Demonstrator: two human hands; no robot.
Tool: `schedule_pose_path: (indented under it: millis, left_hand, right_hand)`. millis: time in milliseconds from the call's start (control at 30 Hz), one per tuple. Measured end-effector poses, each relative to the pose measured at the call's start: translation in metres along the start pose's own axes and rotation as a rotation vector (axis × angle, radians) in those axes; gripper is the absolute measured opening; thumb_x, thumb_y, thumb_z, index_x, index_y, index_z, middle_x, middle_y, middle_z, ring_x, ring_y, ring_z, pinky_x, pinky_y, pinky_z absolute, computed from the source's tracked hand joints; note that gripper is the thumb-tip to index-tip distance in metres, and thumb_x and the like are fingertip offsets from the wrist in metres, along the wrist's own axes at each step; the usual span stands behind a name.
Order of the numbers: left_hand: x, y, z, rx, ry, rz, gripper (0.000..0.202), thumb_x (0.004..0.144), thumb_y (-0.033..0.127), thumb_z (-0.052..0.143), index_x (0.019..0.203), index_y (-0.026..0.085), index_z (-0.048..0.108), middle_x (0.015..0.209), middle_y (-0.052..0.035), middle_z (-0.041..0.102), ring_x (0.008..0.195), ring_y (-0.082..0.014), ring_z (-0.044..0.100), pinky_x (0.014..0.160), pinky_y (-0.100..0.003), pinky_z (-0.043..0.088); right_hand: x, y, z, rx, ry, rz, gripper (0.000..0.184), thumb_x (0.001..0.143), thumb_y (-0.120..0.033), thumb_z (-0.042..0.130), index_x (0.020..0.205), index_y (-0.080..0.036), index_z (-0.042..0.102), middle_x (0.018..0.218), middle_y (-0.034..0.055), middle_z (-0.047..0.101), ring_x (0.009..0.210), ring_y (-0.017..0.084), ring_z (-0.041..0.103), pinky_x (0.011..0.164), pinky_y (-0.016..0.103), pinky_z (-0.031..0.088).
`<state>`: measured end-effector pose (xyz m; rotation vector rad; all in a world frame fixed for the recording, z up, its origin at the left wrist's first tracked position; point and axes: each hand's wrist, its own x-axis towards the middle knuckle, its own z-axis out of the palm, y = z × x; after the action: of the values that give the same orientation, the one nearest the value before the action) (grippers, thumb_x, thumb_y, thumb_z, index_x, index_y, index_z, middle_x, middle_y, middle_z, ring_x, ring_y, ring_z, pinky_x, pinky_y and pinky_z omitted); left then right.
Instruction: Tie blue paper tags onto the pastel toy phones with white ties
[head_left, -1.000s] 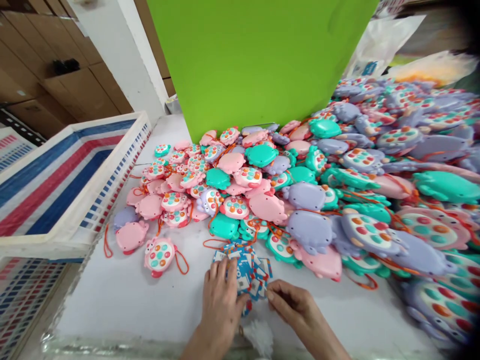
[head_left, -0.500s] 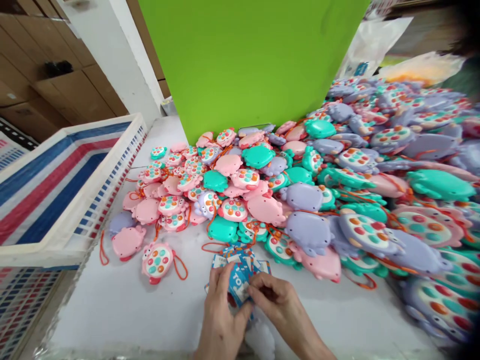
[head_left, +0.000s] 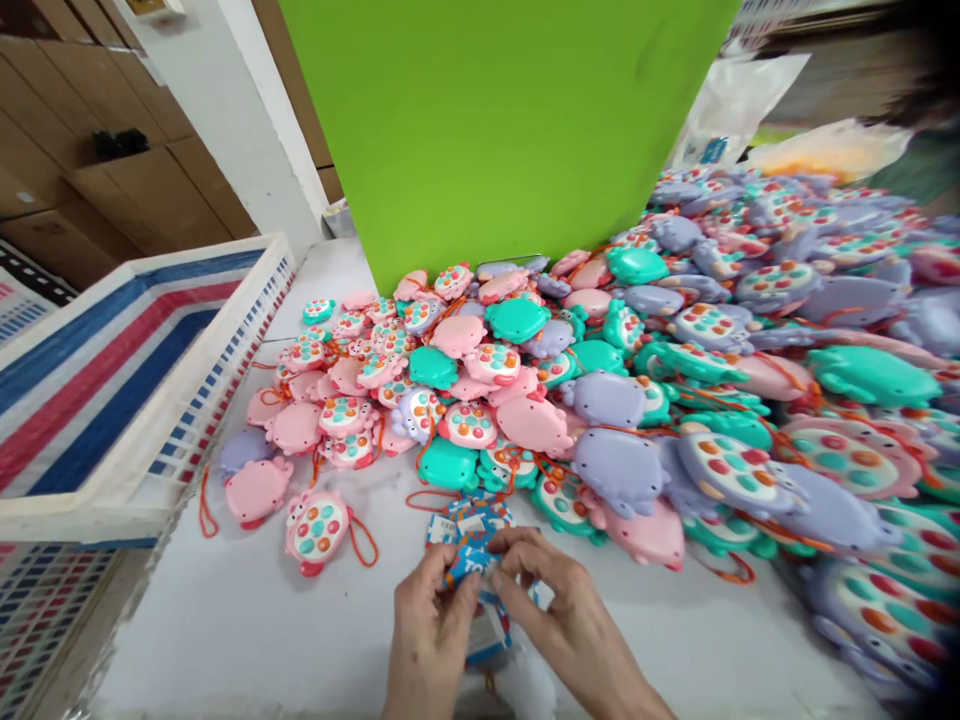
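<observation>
Near the table's front edge my left hand (head_left: 431, 620) pinches a blue printed card (head_left: 474, 562) between thumb and fingers. My right hand (head_left: 551, 590) is closed at the card's right side, thumb and fingertips pressed together; what they hold there is too small to make out. Under and behind my hands lies a small stack of similar blue cards (head_left: 480, 512). A white, blurred object (head_left: 523, 685) is below my wrists. Beyond the cards spreads a heap of pink, green and purple animal-shaped toys (head_left: 532, 420) with coloured buttons and orange cord loops.
A white plastic crate (head_left: 277, 270) lined with striped cloth stands at the left. A green panel (head_left: 502, 130) rises behind the heap. Cardboard boxes (head_left: 157, 190) are stacked at the back left. One pink toy (head_left: 319, 530) lies apart on the white table (head_left: 225, 630).
My left hand has moved slightly down and left, its fingers curling over the card. The card has tipped, showing less of its face. My right hand stays close beside it.
</observation>
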<state>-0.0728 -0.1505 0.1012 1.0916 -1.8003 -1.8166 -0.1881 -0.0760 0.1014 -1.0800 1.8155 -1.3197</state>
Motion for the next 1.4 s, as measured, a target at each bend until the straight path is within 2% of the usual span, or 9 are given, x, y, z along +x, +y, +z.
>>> schedule_pose_path:
  millis: [300,533,633,800,933,1033,1133,1300,1400]
  left_hand:
    - [-0.004,-0.004,0.000,0.027,0.064,0.052,0.022,0.078,0.035,0.051,0.077,0.014,0.056,0.064,0.0012,0.053,0.058,-0.0112,0.048,0.054,-0.018,0.040]
    - [-0.003,-0.001,0.002,-0.103,0.099,0.027,0.021,0.075,0.035,0.056,0.079,0.014,0.058,0.063,0.0009,0.055,0.060,-0.0122,0.051,0.055,-0.019,0.043]
    - [-0.005,-0.001,0.002,-0.033,0.052,0.031,0.023,0.078,0.035,0.052,0.085,0.014,0.059,0.067,-0.0004,0.058,0.061,-0.0132,0.052,0.056,-0.020,0.044]
    - [-0.013,-0.003,-0.001,0.216,0.088,0.150,0.022,0.080,0.031,0.048,0.088,0.018,0.063,0.074,-0.0027,0.063,0.067,-0.0147,0.056,0.063,-0.022,0.043]
    - [-0.014,-0.007,-0.017,-0.049,-0.091,0.054,0.036,0.080,0.044,0.045,0.094,0.015,0.063,0.088,-0.0091,0.065,0.079,-0.0201,0.059,0.070,-0.029,0.046]
    - [-0.008,-0.003,-0.027,-0.202,-0.070,-0.052,0.039,0.079,0.047,0.045,0.086,0.015,0.065,0.076,-0.0073,0.064,0.070,-0.0181,0.057,0.063,-0.027,0.046]
    - [-0.001,0.007,-0.026,-0.028,-0.119,-0.021,0.024,0.074,0.036,0.057,0.072,0.014,0.065,0.059,-0.0007,0.056,0.057,-0.0117,0.048,0.055,-0.020,0.038]
    - [-0.001,0.013,-0.017,0.129,-0.173,0.061,0.021,0.079,0.030,0.048,0.067,0.015,0.056,0.058,0.0022,0.046,0.056,-0.0102,0.041,0.053,-0.019,0.032]
    - [-0.007,0.008,-0.015,0.321,-0.115,0.201,0.021,0.082,0.026,0.040,0.068,0.017,0.052,0.062,0.0010,0.048,0.059,-0.0116,0.043,0.056,-0.021,0.032]
  right_hand:
    - [0.003,-0.006,0.004,0.043,0.009,0.007,0.023,0.080,-0.021,0.046,0.058,-0.019,0.041,0.067,0.0002,0.051,0.062,0.013,0.047,0.059,0.023,0.037]
    - [0.002,-0.010,0.003,0.058,-0.008,-0.016,0.024,0.079,-0.022,0.047,0.057,-0.020,0.038,0.066,0.0003,0.050,0.070,0.016,0.050,0.063,0.025,0.039]
    - [0.002,-0.009,0.004,0.067,-0.004,0.001,0.024,0.079,-0.021,0.046,0.057,-0.020,0.038,0.066,0.0004,0.050,0.069,0.016,0.050,0.062,0.025,0.038]
    - [0.002,-0.007,0.005,0.050,-0.011,-0.011,0.023,0.078,-0.016,0.045,0.057,-0.020,0.039,0.065,-0.0007,0.049,0.064,0.014,0.048,0.059,0.024,0.037]
    - [-0.001,-0.005,-0.001,0.047,-0.089,-0.083,0.020,0.080,-0.017,0.047,0.060,-0.019,0.044,0.072,0.0005,0.053,0.070,0.014,0.053,0.063,0.023,0.040]
    - [-0.002,-0.004,-0.005,0.026,-0.164,-0.168,0.018,0.082,-0.018,0.047,0.064,-0.019,0.047,0.077,0.0017,0.056,0.072,0.013,0.055,0.066,0.023,0.041]
    - [-0.003,-0.004,-0.005,-0.028,-0.206,-0.235,0.015,0.082,-0.018,0.048,0.068,-0.020,0.050,0.077,0.0028,0.058,0.072,0.014,0.056,0.066,0.023,0.043]
    - [-0.003,-0.001,-0.004,-0.058,-0.194,-0.313,0.012,0.081,-0.019,0.051,0.069,-0.020,0.054,0.076,0.0040,0.060,0.073,0.016,0.056,0.066,0.025,0.045]
    - [-0.005,0.004,-0.004,-0.030,-0.162,-0.225,0.008,0.081,-0.024,0.051,0.077,-0.021,0.056,0.080,0.0045,0.062,0.072,0.016,0.057,0.064,0.026,0.045]
